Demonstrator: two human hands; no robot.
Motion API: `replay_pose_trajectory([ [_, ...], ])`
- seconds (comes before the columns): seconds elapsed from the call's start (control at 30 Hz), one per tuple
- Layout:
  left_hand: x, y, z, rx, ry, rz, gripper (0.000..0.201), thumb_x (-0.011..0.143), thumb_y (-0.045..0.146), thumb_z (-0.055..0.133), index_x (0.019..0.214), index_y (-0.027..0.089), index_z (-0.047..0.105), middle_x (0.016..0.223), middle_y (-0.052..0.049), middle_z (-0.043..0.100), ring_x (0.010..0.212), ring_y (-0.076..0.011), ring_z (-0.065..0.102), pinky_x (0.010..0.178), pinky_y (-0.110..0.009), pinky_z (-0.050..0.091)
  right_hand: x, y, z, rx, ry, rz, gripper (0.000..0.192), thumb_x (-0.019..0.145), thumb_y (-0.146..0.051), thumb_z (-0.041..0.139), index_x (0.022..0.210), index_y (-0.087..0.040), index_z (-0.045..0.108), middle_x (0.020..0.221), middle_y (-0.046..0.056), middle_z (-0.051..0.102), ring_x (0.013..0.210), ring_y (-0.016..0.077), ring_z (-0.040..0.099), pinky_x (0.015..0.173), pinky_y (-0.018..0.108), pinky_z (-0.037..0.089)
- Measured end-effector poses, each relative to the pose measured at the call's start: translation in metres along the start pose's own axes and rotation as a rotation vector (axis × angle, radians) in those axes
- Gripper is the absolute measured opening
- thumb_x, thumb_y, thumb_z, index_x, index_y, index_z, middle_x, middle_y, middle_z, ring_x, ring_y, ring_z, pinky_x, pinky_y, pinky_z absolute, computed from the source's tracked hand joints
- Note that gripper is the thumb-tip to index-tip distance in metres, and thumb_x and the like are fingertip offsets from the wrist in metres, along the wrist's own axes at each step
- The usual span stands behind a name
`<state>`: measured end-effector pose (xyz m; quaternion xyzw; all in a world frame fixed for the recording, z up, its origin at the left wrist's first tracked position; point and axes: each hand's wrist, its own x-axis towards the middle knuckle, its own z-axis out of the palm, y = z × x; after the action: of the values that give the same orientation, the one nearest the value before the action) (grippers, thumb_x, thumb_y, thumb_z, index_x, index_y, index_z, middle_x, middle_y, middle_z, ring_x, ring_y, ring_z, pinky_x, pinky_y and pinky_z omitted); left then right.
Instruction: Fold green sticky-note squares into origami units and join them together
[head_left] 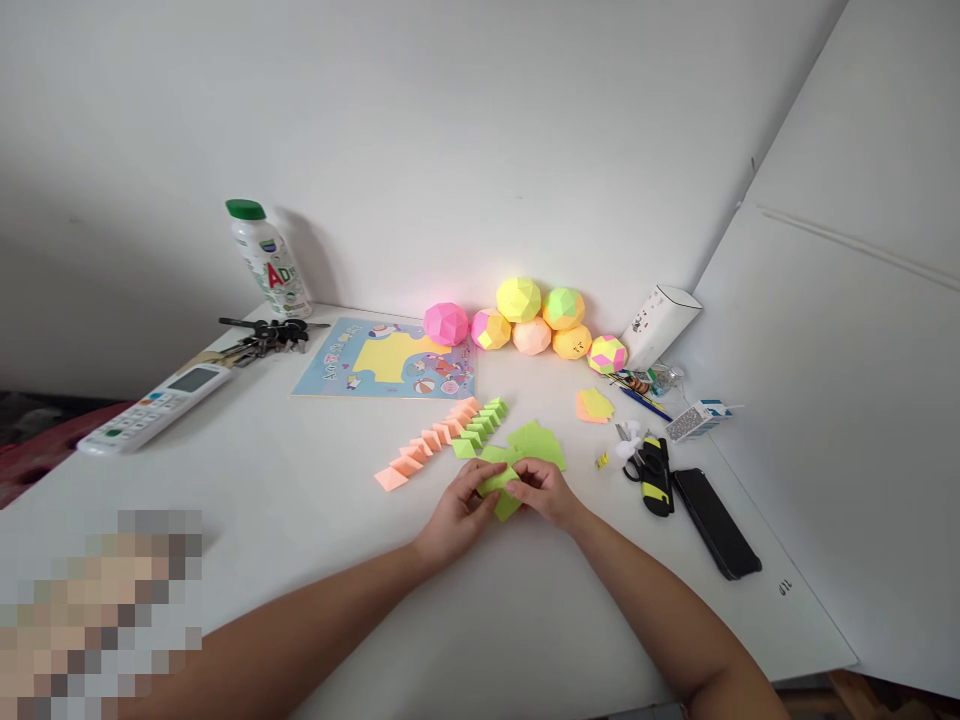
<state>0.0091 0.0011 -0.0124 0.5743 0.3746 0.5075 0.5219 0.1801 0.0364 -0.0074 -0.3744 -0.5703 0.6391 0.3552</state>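
Both my hands meet over the middle of the white table (300,520) and pinch one small green paper piece (504,492). My left hand (459,512) holds its left side, my right hand (547,492) its right side. Just beyond them lie loose green paper squares (537,442). A row of folded green units (481,420) and a row of folded orange units (429,442) run diagonally beside each other, up and left of my hands.
Several paper balls (529,318) line the wall. A sticker sheet (386,362), keys (262,335), remote (150,408) and bottle (266,258) lie left. Scissors (651,468), a black phone (716,522), note pad (594,405), pens and a white box (660,322) sit right.
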Motion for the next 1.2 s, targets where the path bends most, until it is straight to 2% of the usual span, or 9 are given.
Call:
replay_pose_trajectory([
  [0.23, 0.0008, -0.0022, 0.001, 0.067, 0.09, -0.09, 0.028, 0.075, 0.033, 0.061, 0.101, 0.023, 0.065, 0.082, -0.003, 0.053, 0.079, -0.0178, 0.052, 0.069, -0.029, 0.045, 0.0024, 0.0081, -0.0036, -0.001, 0.084, -0.046, 0.022, 0.066, -0.033, 0.073, 0.071, -0.016, 0.06, 0.064, -0.002, 0.054, 0.053, 0.0083, 0.049, 0.048, 0.021, 0.041],
  [0.4, 0.0012, -0.0029, 0.0004, 0.129, 0.11, -0.09, 0.025, 0.075, 0.035, 0.06, 0.096, 0.024, 0.068, 0.074, -0.001, 0.05, 0.068, -0.0152, 0.05, 0.059, -0.025, 0.041, 0.0029, 0.009, -0.0033, -0.018, 0.133, -0.058, 0.024, 0.065, -0.033, 0.074, 0.07, -0.017, 0.058, 0.067, -0.002, 0.055, 0.053, 0.0087, 0.048, 0.048, 0.022, 0.043],
  [0.63, 0.0009, 0.0019, -0.0001, 0.194, 0.057, -0.083, 0.023, 0.079, 0.036, 0.057, 0.095, 0.025, 0.07, 0.071, -0.001, 0.052, 0.067, -0.0156, 0.05, 0.059, -0.024, 0.039, 0.0029, 0.0043, -0.0022, 0.042, 0.14, -0.021, 0.025, 0.063, -0.031, 0.076, 0.072, -0.017, 0.057, 0.067, -0.002, 0.057, 0.056, 0.0093, 0.052, 0.049, 0.021, 0.046],
  [0.83, 0.0008, 0.0011, -0.0001, 0.212, 0.055, -0.081, 0.024, 0.08, 0.036, 0.055, 0.094, 0.024, 0.07, 0.07, -0.001, 0.054, 0.067, -0.0157, 0.051, 0.06, -0.025, 0.039, 0.0029, 0.0039, -0.0026, 0.023, 0.123, -0.017, 0.022, 0.065, -0.029, 0.075, 0.081, -0.017, 0.063, 0.067, -0.002, 0.058, 0.057, 0.0097, 0.054, 0.049, 0.021, 0.046],
  [1.2, 0.0014, 0.0043, -0.0001, 0.292, 0.022, -0.11, 0.029, 0.081, 0.04, 0.051, 0.091, 0.019, 0.07, 0.069, -0.001, 0.055, 0.066, -0.0146, 0.05, 0.059, -0.024, 0.04, 0.0038, 0.0034, -0.0019, 0.016, 0.128, -0.041, 0.018, 0.064, -0.029, 0.075, 0.072, -0.016, 0.067, 0.064, -0.001, 0.061, 0.054, 0.0089, 0.052, 0.047, 0.02, 0.045],
])
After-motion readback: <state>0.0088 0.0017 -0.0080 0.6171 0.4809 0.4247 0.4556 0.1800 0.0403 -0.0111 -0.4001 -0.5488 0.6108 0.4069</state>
